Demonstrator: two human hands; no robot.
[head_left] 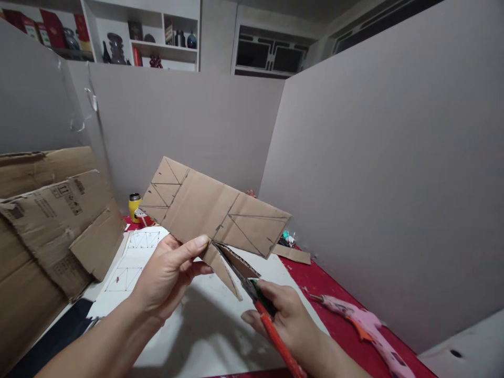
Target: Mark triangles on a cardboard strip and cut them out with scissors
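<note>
My left hand (167,273) pinches the lower edge of a cardboard piece (207,202) between thumb and fingers, holding it up and tilted. Dark pen lines form triangles at both ends of the cardboard. In my right hand (289,320) is a pair of scissors (270,331) with red on the handle and a green part under the fingers. The blades sit in a cut at the cardboard's lower edge. A narrow pointed strip (223,273) hangs beside that cut, still joined near my left thumb.
Folded cardboard sheets (59,231) lean at the left. A drawn paper template (124,275) lies on the white work surface (189,336). On the red cloth (334,315) at right are a pink glue gun (358,325) and a cardboard strip (292,254). A yellow bottle (134,207) stands behind.
</note>
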